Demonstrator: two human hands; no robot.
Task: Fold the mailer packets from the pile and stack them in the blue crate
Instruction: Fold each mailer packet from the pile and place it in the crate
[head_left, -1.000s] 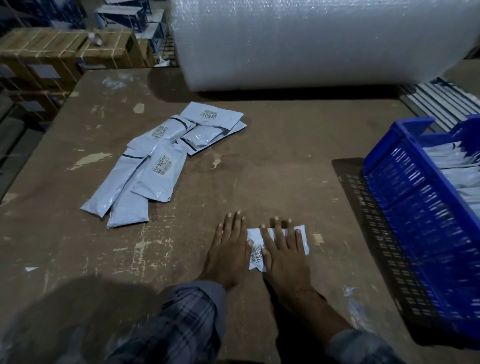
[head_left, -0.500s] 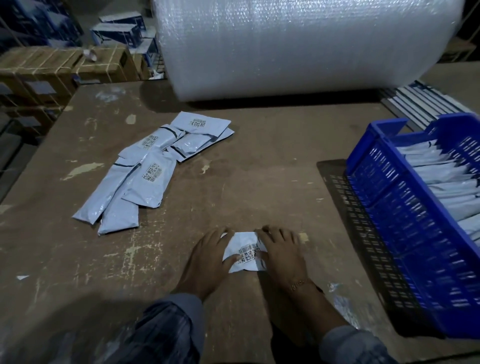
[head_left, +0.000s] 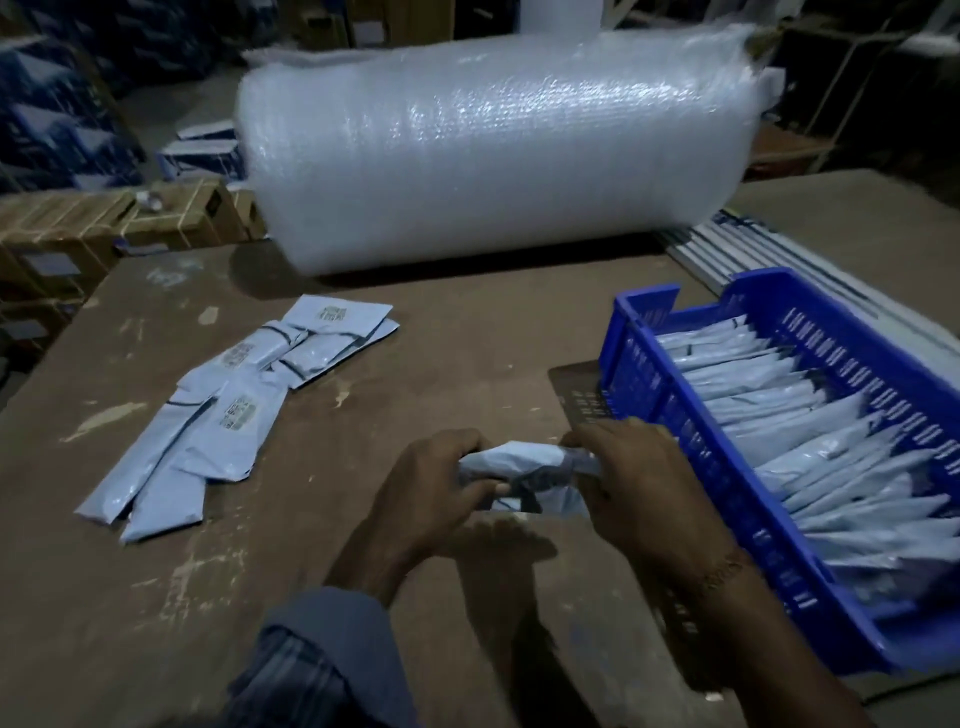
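Now both hands are gripping one folded mailer packet (head_left: 524, 460) just left of the blue crate (head_left: 644, 374), the left hand (head_left: 441, 493) and right hand (head_left: 639, 483) each curling around one end. Probably it is going next into the crate's row. Labels on the pile (head_left: 228, 405), further left, are showing codes too blurred to read.

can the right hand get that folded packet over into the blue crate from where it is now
Probably yes. The right hand grips one end of the folded packet just beside the blue crate, whose top is open. Nothing stands between them, though the left hand also holds the packet.
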